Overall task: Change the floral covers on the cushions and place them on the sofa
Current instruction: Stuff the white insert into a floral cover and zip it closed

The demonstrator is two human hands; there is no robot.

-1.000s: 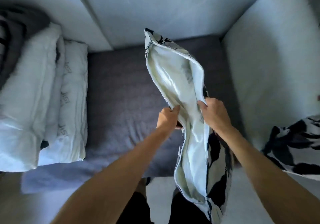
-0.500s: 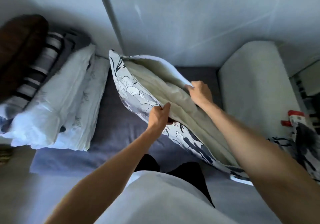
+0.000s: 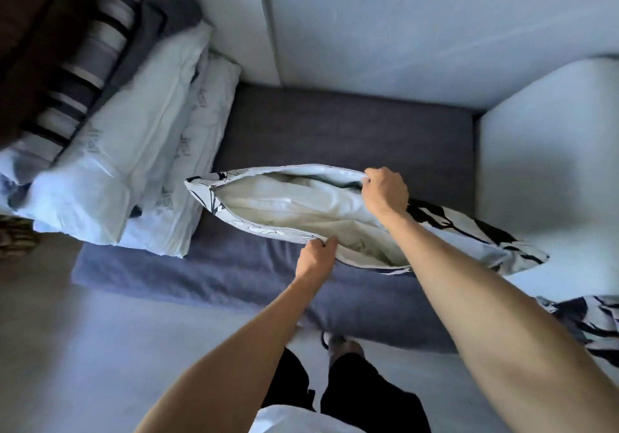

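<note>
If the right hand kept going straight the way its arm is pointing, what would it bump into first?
Probably the far edge of the floral cover, which the right hand already grips. Past that lies the dark sofa seat, then the pale backrest. Depth is hard to judge here.

floral cover (image 3: 268, 228): we see thin printed cloth, smooth, plain matt lining inside | sofa seat (image 3: 351, 137): coarse-woven dk grey fabric, matt | bare pillows (image 3: 140, 164): we read white crinkly cloth w/ slight sheen | striped cushion (image 3: 90, 64): woven cloth
</note>
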